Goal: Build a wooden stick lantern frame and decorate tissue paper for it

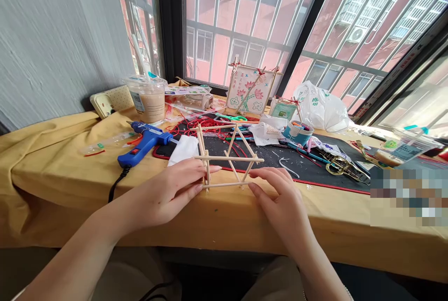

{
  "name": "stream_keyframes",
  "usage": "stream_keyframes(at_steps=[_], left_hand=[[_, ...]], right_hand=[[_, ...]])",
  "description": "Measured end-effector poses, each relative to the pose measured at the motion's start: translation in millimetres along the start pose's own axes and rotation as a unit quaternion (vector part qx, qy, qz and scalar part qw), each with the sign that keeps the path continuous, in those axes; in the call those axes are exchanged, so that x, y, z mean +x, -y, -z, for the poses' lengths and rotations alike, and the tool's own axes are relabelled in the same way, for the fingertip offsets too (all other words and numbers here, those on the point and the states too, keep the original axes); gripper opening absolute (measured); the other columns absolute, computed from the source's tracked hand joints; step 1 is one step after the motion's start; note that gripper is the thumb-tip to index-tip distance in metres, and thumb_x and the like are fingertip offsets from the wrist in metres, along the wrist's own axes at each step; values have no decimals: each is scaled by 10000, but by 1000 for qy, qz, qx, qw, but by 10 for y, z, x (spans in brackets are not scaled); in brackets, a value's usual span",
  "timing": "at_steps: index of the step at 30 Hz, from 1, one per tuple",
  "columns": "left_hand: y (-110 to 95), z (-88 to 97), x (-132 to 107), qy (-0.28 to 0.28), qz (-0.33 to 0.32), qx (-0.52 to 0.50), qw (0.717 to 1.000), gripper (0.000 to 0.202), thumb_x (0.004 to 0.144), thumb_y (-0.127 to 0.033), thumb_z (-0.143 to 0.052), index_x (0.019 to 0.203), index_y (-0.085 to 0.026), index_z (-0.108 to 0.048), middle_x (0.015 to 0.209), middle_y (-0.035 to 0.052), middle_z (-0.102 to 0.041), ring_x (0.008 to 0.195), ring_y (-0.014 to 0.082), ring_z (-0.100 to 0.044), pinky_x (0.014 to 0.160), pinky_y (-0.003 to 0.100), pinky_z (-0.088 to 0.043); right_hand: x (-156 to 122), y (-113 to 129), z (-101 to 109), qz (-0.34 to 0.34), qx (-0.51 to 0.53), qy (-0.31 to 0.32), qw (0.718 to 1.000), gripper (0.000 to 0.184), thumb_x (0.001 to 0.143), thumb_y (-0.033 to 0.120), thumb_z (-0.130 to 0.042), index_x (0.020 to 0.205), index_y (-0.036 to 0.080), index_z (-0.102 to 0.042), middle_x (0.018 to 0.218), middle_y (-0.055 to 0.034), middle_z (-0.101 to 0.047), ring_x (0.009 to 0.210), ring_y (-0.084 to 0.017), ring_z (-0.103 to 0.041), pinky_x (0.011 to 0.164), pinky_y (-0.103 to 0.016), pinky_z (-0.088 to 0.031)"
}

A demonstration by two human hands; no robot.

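Note:
A frame of thin wooden sticks (pixel 229 157), joined at the corners into a box-like shape with slanting sides, stands near the table's front edge. My left hand (pixel 178 186) grips its left end, with thumb and fingers around the lower left corner. At the lower right corner is my right hand (pixel 278 191), its thumb and index finger closed about the end of the bottom stick. Left of the frame lies a blue hot glue gun (pixel 145 140) with a black cord. A folded white tissue (pixel 184 149) rests between the glue gun and the frame.
Behind the frame, a dark mat (pixel 329 177) carries red cord (pixel 189 126), pens and a gold metal clip (pixel 338 165). Drink cups stand at left (pixel 149 105) and right (pixel 402 149). A lantern with flower drawings (pixel 250 91) and a white plastic bag (pixel 320 107) are by the window.

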State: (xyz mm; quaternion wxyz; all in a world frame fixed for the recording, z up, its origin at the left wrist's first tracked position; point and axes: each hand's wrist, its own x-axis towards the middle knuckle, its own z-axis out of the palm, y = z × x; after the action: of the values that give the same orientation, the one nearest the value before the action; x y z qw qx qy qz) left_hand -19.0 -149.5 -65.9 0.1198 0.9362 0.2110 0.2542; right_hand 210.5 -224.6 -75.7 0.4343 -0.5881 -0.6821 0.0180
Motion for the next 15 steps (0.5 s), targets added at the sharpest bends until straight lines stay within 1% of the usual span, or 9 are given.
stream_keyframes(at_steps=[2, 4, 7, 9, 11, 13, 15], left_hand=[[-5, 10, 5, 11, 5, 2, 1000, 274, 900, -196, -400, 1155, -248, -486, 1121, 26, -568, 1064, 152, -514, 919, 237, -405], [-10, 20, 16, 19, 5, 4, 1000, 289, 903, -198, -395, 1175, -254, -474, 1133, 27, -559, 1070, 149, -508, 927, 239, -398], [-13, 32, 31, 27, 5, 4, 1000, 287, 907, -207, -389, 1179, -258, -465, 1108, 25, -561, 1074, 150, -502, 932, 244, -393], [-16, 40, 35, 33, 9, 2, 999, 265, 910, -216, -381, 1156, -252, -474, 1087, 24, -564, 1074, 154, -500, 935, 253, -392], [-22, 52, 38, 43, 17, 2, 999, 232, 913, -228, -367, 1101, -236, -501, 1061, 30, -568, 1064, 163, -502, 931, 265, -395], [-32, 66, 43, 53, 26, 2, 998, 214, 913, -239, -358, 1053, -222, -520, 1049, 36, -569, 1055, 171, -502, 927, 273, -399], [-43, 79, 53, 60, 33, 1, 998, 224, 914, -241, -354, 1070, -227, -514, 1072, 35, -563, 1063, 170, -496, 930, 272, -396]], right_hand=[[44, 3, 17, 15, 27, 21, 999, 178, 803, 148, -559, 953, 215, -627, 989, -24, -642, 963, -190, -504, 857, -332, -399], [102, 8, 37, 12, 73, 65, 995, 188, 802, 147, -554, 959, 218, -631, 1006, -27, -642, 970, -182, -520, 860, -319, -410], [187, 6, 67, -25, 159, 154, 975, 177, 819, 171, -538, 954, 223, -639, 1019, -33, -631, 956, -168, -557, 851, -303, -432], [232, -8, 82, -38, 200, 190, 960, 157, 833, 193, -523, 932, 217, -642, 1004, -38, -629, 949, -165, -575, 846, -298, -443], [264, -24, 88, -27, 210, 198, 957, 137, 840, 204, -518, 894, 208, -643, 972, -37, -634, 944, -166, -582, 847, -297, -444], [284, -33, 84, -7, 192, 187, 963, 124, 840, 207, -523, 868, 203, -644, 942, -35, -639, 928, -167, -586, 846, -301, -442], [290, -34, 74, 6, 171, 176, 970, 120, 841, 207, -527, 862, 201, -645, 922, -35, -641, 905, -166, -586, 836, -303, -442]])
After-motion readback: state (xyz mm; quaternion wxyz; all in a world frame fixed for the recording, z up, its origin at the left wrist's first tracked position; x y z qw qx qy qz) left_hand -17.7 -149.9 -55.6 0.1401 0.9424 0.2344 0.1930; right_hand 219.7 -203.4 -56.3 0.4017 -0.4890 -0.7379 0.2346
